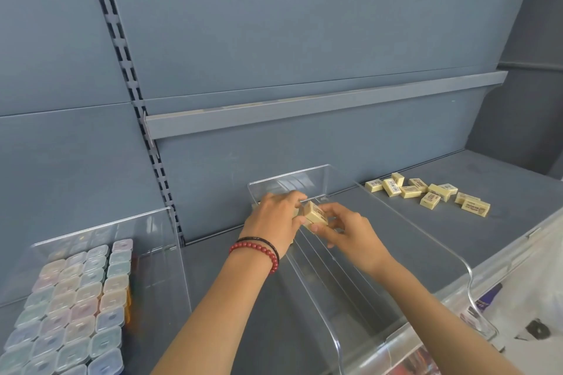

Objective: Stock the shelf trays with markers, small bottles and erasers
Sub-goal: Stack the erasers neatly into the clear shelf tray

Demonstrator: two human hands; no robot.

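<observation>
Both at the tray's [292, 183] far end: right grip [350, 233] pinched on an eraser [315, 214], left grip [274, 216] curled against its other side, likely squaring it into the row. More erasers [426, 192] wait loose on the shelf [502, 237], far right.

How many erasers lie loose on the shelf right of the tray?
10 loose erasers: eight bunched together, two more just right of them; overlaps may hide another.
</observation>
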